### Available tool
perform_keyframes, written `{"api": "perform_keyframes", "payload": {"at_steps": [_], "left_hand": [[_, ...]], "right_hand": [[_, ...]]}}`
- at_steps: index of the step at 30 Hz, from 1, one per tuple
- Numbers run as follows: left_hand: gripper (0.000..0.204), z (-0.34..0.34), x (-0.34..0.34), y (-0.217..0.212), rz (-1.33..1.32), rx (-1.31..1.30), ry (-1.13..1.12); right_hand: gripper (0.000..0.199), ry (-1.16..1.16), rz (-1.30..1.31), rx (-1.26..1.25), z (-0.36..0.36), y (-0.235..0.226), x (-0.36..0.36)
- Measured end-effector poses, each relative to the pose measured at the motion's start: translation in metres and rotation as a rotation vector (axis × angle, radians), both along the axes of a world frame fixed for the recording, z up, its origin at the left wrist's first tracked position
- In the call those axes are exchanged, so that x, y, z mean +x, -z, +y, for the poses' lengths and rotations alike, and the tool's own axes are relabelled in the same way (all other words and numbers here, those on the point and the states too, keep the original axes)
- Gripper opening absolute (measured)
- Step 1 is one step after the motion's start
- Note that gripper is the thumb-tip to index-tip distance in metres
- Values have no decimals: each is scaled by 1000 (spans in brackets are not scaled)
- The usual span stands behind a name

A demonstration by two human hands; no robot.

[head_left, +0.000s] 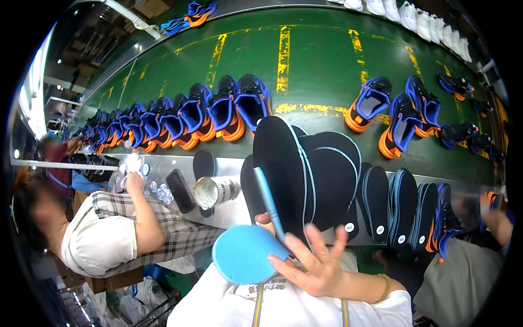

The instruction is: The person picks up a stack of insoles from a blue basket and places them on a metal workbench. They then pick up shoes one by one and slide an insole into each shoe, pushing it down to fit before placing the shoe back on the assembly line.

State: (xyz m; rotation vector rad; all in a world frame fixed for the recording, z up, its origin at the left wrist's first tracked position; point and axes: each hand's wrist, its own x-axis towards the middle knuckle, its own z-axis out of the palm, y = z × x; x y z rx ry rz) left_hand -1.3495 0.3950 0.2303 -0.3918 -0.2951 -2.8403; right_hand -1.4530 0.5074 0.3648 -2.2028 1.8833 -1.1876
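A light-blue insole [248, 256] is raised in front of my chest, its underside showing, and a narrow blue piece [268, 203] stands edge-on above it. Only a small part of my left hand [264, 219] shows between these two; its fingers are mostly hidden behind the blue foam and seem closed on the insole. My right hand [316, 270] has its fingers spread, one fingertip touching the blue insole's right edge. Just beyond my hands, large black insoles with blue edges [278, 163] stand in overlapping stacks on the metal bench.
Black, blue and orange shoes [223, 109] line the green belt [245, 49], with more at right [403, 120]. Insole stacks [400, 210] rest on the right. A tape roll [210, 193] and phone [180, 191] lie left, near a seated person [114, 229]. Another person's arm [496, 223] reaches in at right.
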Motion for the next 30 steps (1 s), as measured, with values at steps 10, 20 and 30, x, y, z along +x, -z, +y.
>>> {"api": "perform_keyframes", "payload": {"at_steps": [10,20,30], "left_hand": [[70,-7,-37,19,8,8,131],[78,-5,-57,21,117,-72,155],[85,5,-50,10,57,-65,49]], "right_hand": [[39,10,-527,105,-13,39,-22],[36,272,-1219,-73,22,17,-58],[44,694,-1249,-94,122,81,-186]]}}
